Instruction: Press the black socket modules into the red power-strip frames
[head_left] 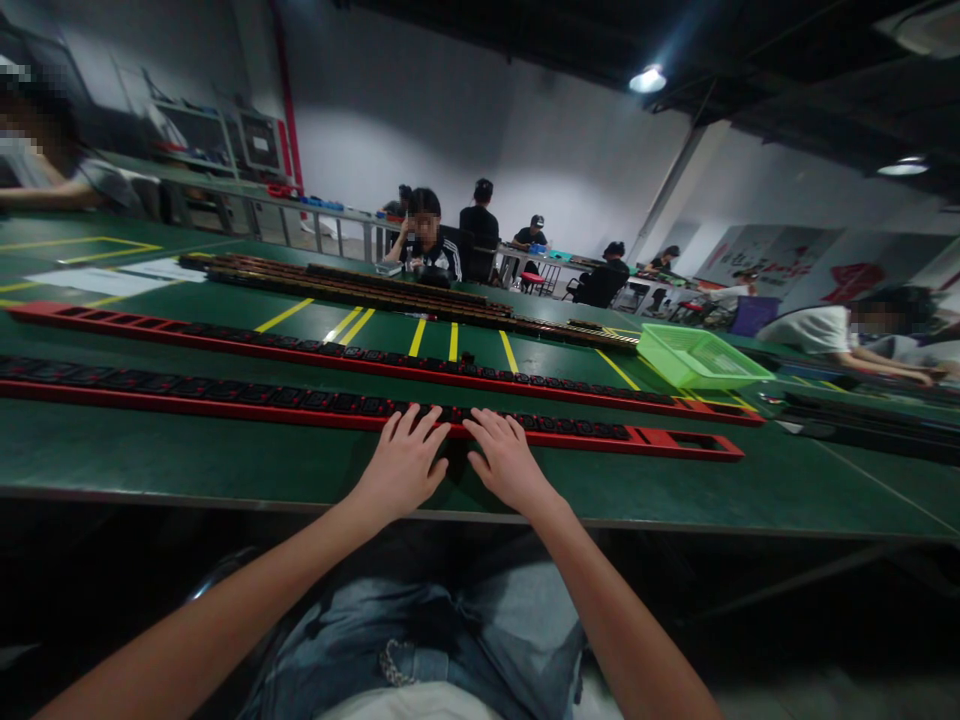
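Note:
A long red power strip with black sockets [225, 398] lies across the green table [187, 455] near its front edge. My left hand [403, 466] and my right hand [506, 460] rest side by side on the strip's near edge, fingers stretched out over the sockets. Between the two hands a small dark part sits at the strip's edge; I cannot make out what it is. Neither hand grips anything that I can see.
A second red strip [360, 358] runs parallel behind the first. Dark strips [360, 285] are stacked farther back. A green plastic tray [701, 358] stands at the right. Several people sit at this and other tables. Black strips [862, 420] lie at far right.

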